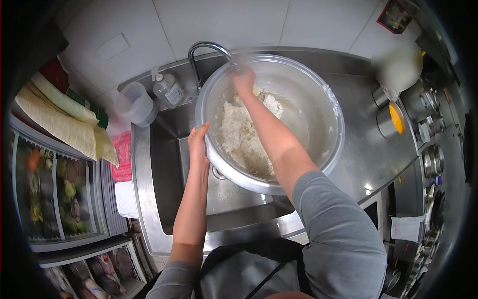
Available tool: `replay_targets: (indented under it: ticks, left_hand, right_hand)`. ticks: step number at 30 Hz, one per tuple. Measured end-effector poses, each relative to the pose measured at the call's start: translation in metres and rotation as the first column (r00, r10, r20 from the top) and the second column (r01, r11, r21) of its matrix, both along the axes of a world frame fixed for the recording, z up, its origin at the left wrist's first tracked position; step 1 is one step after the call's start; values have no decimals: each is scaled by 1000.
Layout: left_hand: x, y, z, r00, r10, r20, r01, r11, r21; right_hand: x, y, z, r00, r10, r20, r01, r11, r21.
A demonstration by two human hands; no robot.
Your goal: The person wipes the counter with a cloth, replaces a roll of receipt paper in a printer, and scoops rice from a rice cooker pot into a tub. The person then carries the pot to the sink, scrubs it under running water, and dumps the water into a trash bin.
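A large metal bowl (311, 117) rests over the right part of the steel sink (167, 189) and on the counter beside it. White, crumbly, wet-looking dough or flour (239, 129) covers the bowl's left side and bottom. My left hand (198, 139) holds the bowl's left rim, thumb at the top edge and the other fingers mostly hidden. Over the far part of the bowl, my right hand (244, 82) is closed at the mouth of the curved faucet (206, 45). Blur hides its fingertips and whatever they grip.
Left of the faucet stand a soap bottle (169, 90) and a clear plastic container (137, 103). A glass-front fridge (55, 194) and yellowish cloths (62, 122) are at the left. Metal containers, one with a yellow item (397, 118), stand on the right counter (358, 144).
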State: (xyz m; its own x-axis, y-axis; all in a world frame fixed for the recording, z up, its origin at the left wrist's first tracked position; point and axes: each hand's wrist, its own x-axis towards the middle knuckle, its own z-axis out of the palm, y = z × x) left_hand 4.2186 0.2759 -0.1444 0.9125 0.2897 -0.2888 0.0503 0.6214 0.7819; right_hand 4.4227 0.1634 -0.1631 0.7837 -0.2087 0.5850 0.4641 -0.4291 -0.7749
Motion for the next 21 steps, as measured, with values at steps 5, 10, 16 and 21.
replay_targets:
  ticks: [5, 10, 16, 21]
  left_hand:
    - [-7, -8, 7, 1000, 9, 0, -9, 1000, 28]
    - [-7, -8, -1, 1000, 20, 22, -19, 1000, -14]
    - [-9, -10, -4, 999, 42, 3, -41, 998, -45]
    - [-12, -18, -4, 999, 33, 6, -33, 999, -21]
  right_hand:
    - [34, -49, 12, 927, 180, 329, 74, 773, -630]
    - [52, -147, 41, 984, -140, -108, -43, 406, -913]
    - [25, -214, 53, 887, -348, -303, -110, 478, -872]
    - [-9, -258, 48, 809, -495, -318, -73, 452, -889]
